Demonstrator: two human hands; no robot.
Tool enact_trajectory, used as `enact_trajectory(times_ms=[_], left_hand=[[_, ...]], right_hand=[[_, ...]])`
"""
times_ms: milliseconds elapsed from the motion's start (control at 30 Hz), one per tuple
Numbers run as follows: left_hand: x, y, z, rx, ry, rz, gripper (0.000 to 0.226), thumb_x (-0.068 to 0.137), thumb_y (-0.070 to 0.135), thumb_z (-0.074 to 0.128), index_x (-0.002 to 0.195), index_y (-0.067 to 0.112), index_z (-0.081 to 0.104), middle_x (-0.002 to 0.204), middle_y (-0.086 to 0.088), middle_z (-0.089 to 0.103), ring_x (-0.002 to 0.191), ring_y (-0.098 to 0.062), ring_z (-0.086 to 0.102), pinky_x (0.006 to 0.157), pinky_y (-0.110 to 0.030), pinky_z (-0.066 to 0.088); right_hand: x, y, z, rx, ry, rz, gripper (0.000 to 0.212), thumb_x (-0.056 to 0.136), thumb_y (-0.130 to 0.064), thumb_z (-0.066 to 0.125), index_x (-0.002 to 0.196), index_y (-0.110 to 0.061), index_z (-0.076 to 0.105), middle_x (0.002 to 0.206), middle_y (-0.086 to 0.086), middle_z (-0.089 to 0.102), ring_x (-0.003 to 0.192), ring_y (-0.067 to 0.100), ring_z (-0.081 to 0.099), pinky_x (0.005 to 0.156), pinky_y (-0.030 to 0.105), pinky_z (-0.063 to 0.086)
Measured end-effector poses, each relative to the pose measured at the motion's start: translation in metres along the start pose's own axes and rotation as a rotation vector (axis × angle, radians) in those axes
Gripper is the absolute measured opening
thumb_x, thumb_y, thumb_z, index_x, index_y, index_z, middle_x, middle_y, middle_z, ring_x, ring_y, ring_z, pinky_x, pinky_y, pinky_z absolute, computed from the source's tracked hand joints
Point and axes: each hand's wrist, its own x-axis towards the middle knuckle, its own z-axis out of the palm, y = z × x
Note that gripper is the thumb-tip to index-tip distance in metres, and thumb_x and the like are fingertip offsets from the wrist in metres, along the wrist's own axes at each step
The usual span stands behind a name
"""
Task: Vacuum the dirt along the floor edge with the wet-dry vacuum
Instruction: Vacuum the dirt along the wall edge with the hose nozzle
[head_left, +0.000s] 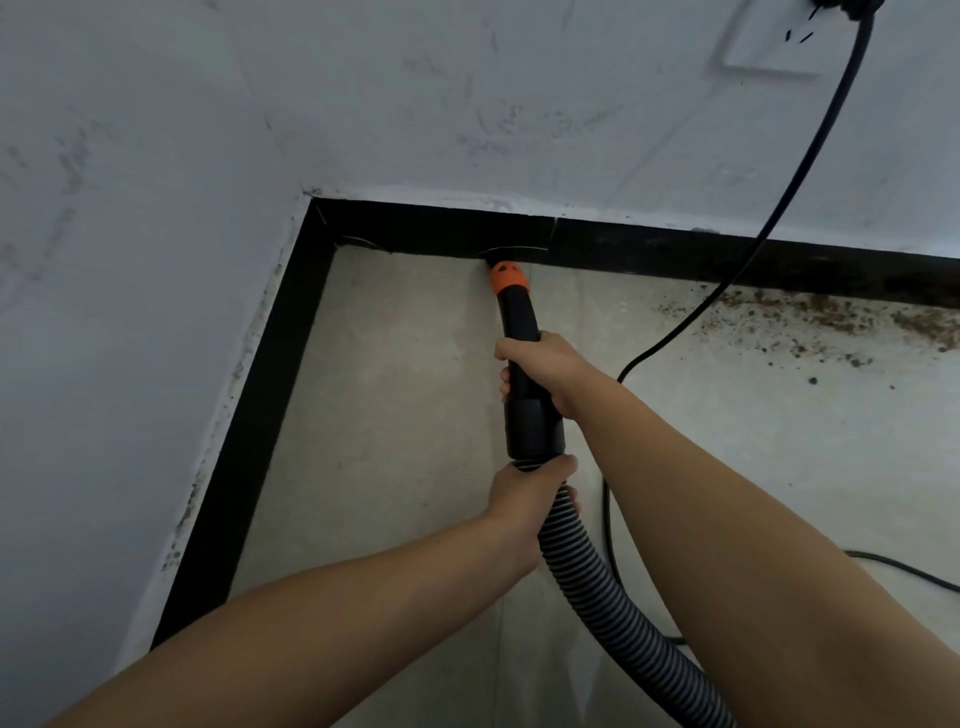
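- Nozzle (511, 291) tip touches the black baseboard (426, 228) at 12 o'clock.
- Right hand (545, 371) grips the nozzle; left hand (530, 493) grips the hose (597, 587).
- Dirt (831, 322) lies at 3 o'clock on the floor (395, 395).

Two hands (545, 366) — one nozzle (522, 358), one ribbed hose (613, 597), one power cord (800, 171) — one wall socket (774, 41).
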Motion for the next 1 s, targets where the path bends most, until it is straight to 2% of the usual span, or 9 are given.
enact_trajectory(times_ms=[267,400,533,833,1000], left_hand=[[-0.010,-0.014,0.003,0.004,-0.012,-0.024,0.015,0.085,0.013,0.067,0.094,0.006,0.057,0.067,-0.009,0.061,0.053,-0.019,0.057,0.052,-0.026,0.050],[-0.027,-0.028,0.016,0.063,-0.070,-0.066,0.011,0.086,0.010,0.066,0.091,0.005,0.057,0.065,-0.009,0.059,0.053,-0.019,0.056,0.051,-0.026,0.051],[-0.044,-0.044,0.033,0.133,-0.143,-0.071,0.018,0.085,0.011,0.068,0.098,0.005,0.058,0.066,-0.008,0.061,0.057,-0.020,0.059,0.059,-0.030,0.054],[-0.105,-0.090,0.055,0.188,-0.146,0.018,0.021,0.080,0.019,0.071,0.097,0.012,0.063,0.078,-0.005,0.068,0.076,-0.019,0.066,0.083,-0.037,0.055],[-0.138,-0.117,0.093,0.255,-0.227,0.115,0.011,0.080,0.020,0.072,0.079,0.017,0.062,0.075,-0.003,0.067,0.080,-0.020,0.065,0.089,-0.038,0.053]], right_hand=[[-0.017,0.004,0.001,-0.061,-0.058,0.021,0.016,0.086,-0.006,0.059,0.098,-0.008,0.048,0.067,0.009,0.055,0.051,0.018,0.054,0.053,0.029,0.052],[-0.035,0.021,-0.024,-0.008,0.026,0.037,0.018,0.086,-0.007,0.059,0.101,-0.006,0.049,0.068,0.009,0.055,0.052,0.019,0.054,0.055,0.030,0.052],[-0.060,0.032,-0.051,0.033,0.067,0.046,0.021,0.085,-0.007,0.060,0.104,-0.005,0.050,0.067,0.009,0.056,0.051,0.019,0.055,0.057,0.032,0.053],[-0.151,0.036,-0.065,-0.023,-0.136,-0.110,0.016,0.087,-0.008,0.059,0.096,-0.009,0.046,0.060,0.006,0.054,0.048,0.018,0.050,0.052,0.030,0.049],[-0.206,0.042,-0.109,0.021,-0.092,-0.231,0.009,0.088,-0.004,0.056,0.091,-0.007,0.047,0.056,0.006,0.052,0.045,0.018,0.048,0.054,0.031,0.047]])
